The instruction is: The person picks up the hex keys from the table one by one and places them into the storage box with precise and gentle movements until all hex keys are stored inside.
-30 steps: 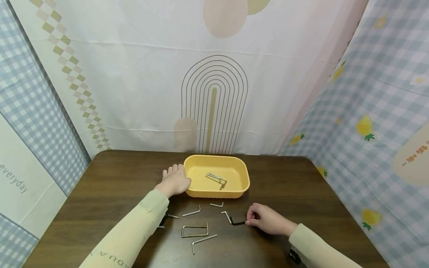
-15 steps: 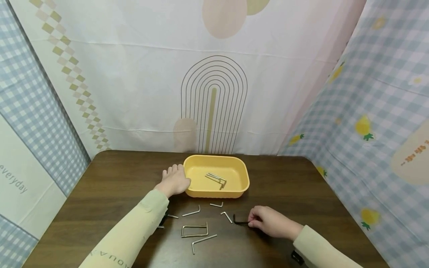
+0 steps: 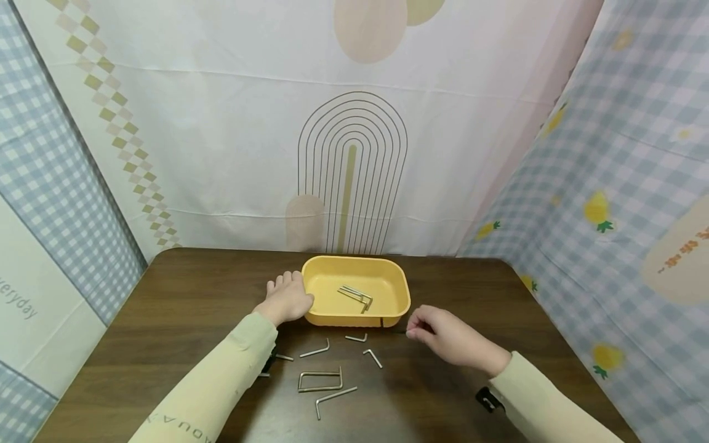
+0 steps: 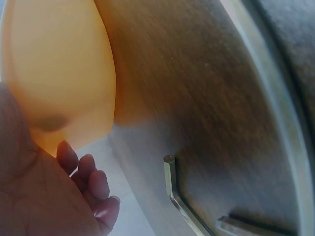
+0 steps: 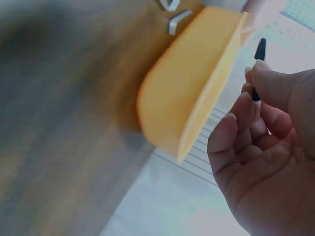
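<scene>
My left hand holds the left side of a yellow plastic bin, its thumb at the rim. In the left wrist view, the fingers curl beside the bin's wall. Several silver hex keys lie together inside the bin. Just off the bin's front right corner, my right hand pinches a black hex key between thumb and fingertips, above the table. Its short arm shows dark against the bin's front wall in the head view; the fingers hide part of it.
Loose on the brown table are a small hex key, another small one, a longer silver one and brass-coloured ones laid as a rectangle. More pieces lie partly behind the left sleeve. Patterned cloth hangs behind.
My right hand has drawn the black hex key right, away from the small silver one, then lifted it up toward the bin's front right corner. The left hand stays on the bin.
</scene>
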Action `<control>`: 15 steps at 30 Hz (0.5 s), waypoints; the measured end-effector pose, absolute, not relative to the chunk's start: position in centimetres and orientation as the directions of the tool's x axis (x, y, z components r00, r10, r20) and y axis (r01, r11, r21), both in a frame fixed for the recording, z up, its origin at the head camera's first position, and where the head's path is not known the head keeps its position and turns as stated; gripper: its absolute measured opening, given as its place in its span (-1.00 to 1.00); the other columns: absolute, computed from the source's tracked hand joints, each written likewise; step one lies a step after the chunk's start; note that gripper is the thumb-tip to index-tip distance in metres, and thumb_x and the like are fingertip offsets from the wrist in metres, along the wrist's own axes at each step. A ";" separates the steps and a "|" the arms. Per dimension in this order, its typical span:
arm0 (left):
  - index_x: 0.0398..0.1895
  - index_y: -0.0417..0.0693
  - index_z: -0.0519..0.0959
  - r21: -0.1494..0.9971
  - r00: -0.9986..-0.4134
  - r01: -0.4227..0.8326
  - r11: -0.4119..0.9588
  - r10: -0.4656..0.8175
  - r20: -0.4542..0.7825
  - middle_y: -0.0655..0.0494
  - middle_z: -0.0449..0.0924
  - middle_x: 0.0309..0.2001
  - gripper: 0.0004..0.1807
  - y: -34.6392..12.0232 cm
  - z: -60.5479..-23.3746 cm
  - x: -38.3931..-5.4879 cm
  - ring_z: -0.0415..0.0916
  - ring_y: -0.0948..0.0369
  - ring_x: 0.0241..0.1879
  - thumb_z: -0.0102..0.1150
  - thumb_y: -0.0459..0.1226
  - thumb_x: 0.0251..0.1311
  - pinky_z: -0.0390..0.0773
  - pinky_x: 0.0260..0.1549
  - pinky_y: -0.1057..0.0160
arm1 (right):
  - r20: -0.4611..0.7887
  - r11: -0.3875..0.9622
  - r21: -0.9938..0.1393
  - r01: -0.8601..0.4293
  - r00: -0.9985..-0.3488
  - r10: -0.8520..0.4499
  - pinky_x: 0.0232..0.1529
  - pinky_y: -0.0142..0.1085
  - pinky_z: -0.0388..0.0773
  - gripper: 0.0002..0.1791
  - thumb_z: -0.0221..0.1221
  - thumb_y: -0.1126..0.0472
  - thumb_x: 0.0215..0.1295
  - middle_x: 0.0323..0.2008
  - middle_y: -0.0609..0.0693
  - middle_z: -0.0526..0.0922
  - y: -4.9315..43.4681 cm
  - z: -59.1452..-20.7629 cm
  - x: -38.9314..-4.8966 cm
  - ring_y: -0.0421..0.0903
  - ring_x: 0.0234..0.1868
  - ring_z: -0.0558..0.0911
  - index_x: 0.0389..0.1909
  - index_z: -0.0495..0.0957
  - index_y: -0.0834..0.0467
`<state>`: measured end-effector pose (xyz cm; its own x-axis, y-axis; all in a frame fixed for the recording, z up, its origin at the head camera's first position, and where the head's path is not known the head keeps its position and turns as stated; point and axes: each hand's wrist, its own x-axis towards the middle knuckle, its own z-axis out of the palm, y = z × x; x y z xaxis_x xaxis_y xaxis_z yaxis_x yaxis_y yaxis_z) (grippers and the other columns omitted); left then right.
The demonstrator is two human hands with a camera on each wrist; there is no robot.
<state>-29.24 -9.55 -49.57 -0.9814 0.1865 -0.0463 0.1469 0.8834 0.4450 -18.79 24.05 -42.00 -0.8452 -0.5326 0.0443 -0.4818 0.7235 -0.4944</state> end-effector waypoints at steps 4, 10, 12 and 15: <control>0.02 -0.28 0.31 0.444 -0.983 0.137 0.885 0.178 -0.052 -0.11 0.27 -0.19 -0.54 -9.6 -49.5 -29.1 0.19 -0.08 -0.14 -0.04 -0.11 0.20 0.09 -0.09 -0.09 | 0.124 0.715 -0.500 -0.489 -0.857 -0.500 -0.35 -0.32 0.46 -0.90 0.22 0.21 0.31 -0.42 -0.19 0.49 22.5 -41.8 -20.2 -0.24 -0.41 0.46 -0.38 0.50 0.00; 0.07 -0.30 0.30 0.440 -0.980 0.135 0.888 0.184 -0.070 -0.11 0.27 -0.17 -0.52 -9.3 -48.9 -28.4 0.18 -0.08 -0.13 -0.04 -0.12 0.22 0.08 -0.07 -0.07 | 0.193 0.725 -0.520 -0.452 -0.889 -0.416 -0.37 -0.30 0.43 -0.89 0.24 0.17 0.30 -0.47 -0.17 0.46 20.4 -42.5 -22.3 -0.22 -0.45 0.43 -0.40 0.52 0.02; 0.08 -0.30 0.30 0.432 -0.979 0.137 0.891 0.187 -0.076 -0.10 0.27 -0.17 -0.51 -9.2 -48.3 -28.0 0.18 -0.06 -0.13 -0.04 -0.11 0.22 0.08 -0.06 -0.06 | 0.191 0.729 -0.538 -0.423 -0.903 -0.384 -0.38 -0.28 0.42 -0.89 0.23 0.16 0.31 -0.49 -0.15 0.46 19.7 -42.7 -23.1 -0.21 -0.47 0.42 -0.39 0.52 0.04; 0.08 -0.30 0.30 0.428 -0.980 0.138 0.893 0.185 -0.072 -0.10 0.27 -0.17 -0.50 -9.2 -48.3 -28.1 0.18 -0.07 -0.12 -0.04 -0.11 0.23 0.08 -0.06 -0.07 | 0.152 0.733 -0.572 -0.367 -0.926 -0.345 -0.40 -0.25 0.41 -0.88 0.22 0.15 0.33 -0.50 -0.12 0.48 18.5 -42.9 -24.3 -0.18 -0.49 0.42 -0.39 0.52 0.07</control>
<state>-28.07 -9.17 -48.27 -0.9801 0.1853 -0.0716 0.1377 0.8934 0.4276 -24.33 18.54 -42.86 -0.9263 -0.3450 0.1515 -0.3668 0.7335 -0.5722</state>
